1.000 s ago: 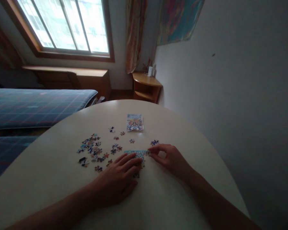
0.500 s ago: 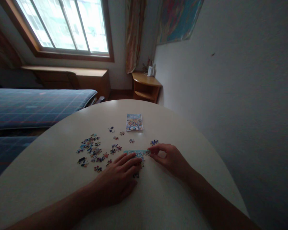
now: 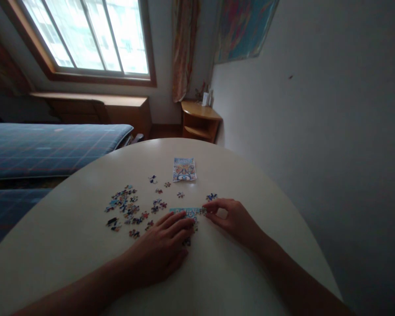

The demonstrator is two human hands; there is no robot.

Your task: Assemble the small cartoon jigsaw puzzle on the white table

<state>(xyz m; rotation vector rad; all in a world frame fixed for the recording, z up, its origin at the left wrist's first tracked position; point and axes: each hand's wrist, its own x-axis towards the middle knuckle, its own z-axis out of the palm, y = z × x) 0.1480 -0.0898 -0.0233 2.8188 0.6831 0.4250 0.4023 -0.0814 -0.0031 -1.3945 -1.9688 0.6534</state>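
My left hand (image 3: 171,237) lies flat with fingers stretched over a partly joined jigsaw puzzle (image 3: 191,212), covering much of it. Blue pieces form its top edge; more joined pieces peek out below my fingers. At the puzzle's upper right corner, my right hand (image 3: 228,217) pinches a jigsaw puzzle piece (image 3: 203,211) between thumb and fingertips. The piece touches or nearly touches the joined part; I cannot tell whether it is seated. Just beyond my right fingertips lie dark blue loose pieces (image 3: 212,197).
A heap of loose puzzle pieces (image 3: 123,202) spreads left of my left hand, with several strays nearer the middle. A printed picture sheet (image 3: 184,169) lies farther back on the round white table (image 3: 243,281). A bed (image 3: 52,149) stands left, a wall right.
Both hands hold nearly the same pose and place. The whole view has shifted very slightly downward.
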